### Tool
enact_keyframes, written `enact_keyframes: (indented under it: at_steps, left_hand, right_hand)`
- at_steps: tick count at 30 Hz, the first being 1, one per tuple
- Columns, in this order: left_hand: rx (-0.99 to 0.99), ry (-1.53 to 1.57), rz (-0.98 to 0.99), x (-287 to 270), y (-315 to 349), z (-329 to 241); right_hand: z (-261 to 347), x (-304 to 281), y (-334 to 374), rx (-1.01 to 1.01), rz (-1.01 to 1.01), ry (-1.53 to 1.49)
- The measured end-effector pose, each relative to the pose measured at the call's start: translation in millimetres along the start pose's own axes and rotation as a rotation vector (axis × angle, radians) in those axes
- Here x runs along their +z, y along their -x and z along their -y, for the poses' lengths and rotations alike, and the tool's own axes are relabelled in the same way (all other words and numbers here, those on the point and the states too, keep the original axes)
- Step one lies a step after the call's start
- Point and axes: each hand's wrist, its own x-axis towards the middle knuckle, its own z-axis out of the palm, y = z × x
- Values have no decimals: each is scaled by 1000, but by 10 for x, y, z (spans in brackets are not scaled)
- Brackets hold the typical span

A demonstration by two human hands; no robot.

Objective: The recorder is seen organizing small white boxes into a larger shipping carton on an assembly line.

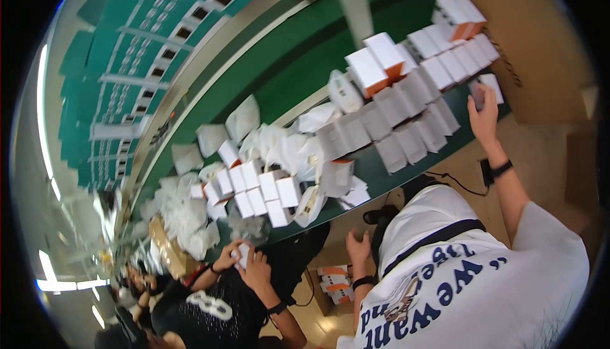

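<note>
My right hand (484, 112) is closed round a small dark grey object (478, 93) at the far right end of the green table. Its kind is too blurred to tell. Right beside it stands a white box (492, 87). My left hand (359, 246) hangs low in front of the table edge, fingers loosely apart, holding nothing. Nearest to my right hand on the table are rows of white boxes (452, 63) and rows of open white boxes (410, 142) with their flaps raised.
Taller white-and-orange boxes (375, 63) stand behind the rows. A large cardboard carton (540, 50) closes off the right end. White plastic bags (279, 149) and stacked small boxes (254, 184) lie to the left. A co-worker's hands (251, 269) hold a small white box. Below sits a carton of boxes (335, 285).
</note>
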Motion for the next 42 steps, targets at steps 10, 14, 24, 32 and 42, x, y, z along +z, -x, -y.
enact_keyframes:
  at_steps: [10, 14, 24, 32, 42]
  left_hand:
    - [-38, 238, -636, -462, -374, -683]
    - [172, 47, -1007, -764, -525, -804]
    - [319, 299, -736, -1166, -850, -390]
    - [346, 555, -558, -1718, -238, -698]
    - [833, 557, 96, -1571, -53, -1431]
  right_hand:
    - [2247, 538, 809, -544, 1547, -430]
    - [2234, 852, 1167, -784, 1538, -168]
    - [2441, 1037, 1840, -605, 1549, -188]
    - [3039, 666, 1995, -503, 1246, -433]
    - [2691, 296, 1648, -455, 1270, -182]
